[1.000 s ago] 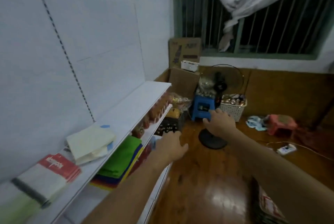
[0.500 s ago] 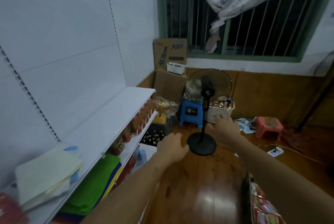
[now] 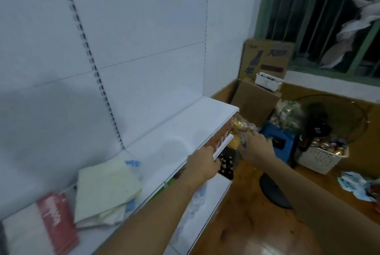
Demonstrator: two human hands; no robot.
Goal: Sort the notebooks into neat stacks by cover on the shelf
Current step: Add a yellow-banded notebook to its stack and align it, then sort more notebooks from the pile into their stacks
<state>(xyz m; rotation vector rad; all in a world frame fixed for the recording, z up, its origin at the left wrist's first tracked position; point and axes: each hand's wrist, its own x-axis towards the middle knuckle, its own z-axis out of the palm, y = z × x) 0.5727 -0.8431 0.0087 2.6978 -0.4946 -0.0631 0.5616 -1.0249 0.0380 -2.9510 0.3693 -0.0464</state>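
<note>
A white shelf runs along the left wall, and the notebooks lie on its near end. A pale cream notebook sits tilted on top of one or two others, with a blue-marked cover showing at its far edge. Just to its near left lies a red-and-white notebook, blurred, close beside the cream one.

Both arms reach forward from the near right. The left hand is at the front edge of the shelf, past the notebooks and apart from them; its fingers curl loosely and appear to hold nothing, though blur makes that uncertain. The right hand is farther out, beyond the shelf's front edge, with its fingers reaching toward a crinkled clear bag with gold inside it; whether they grip it I cannot tell.

On the wooden floor at the right stand a black fan, a blue stool and a white basket of cans. Cardboard boxes are stacked in the far corner under a barred window.
</note>
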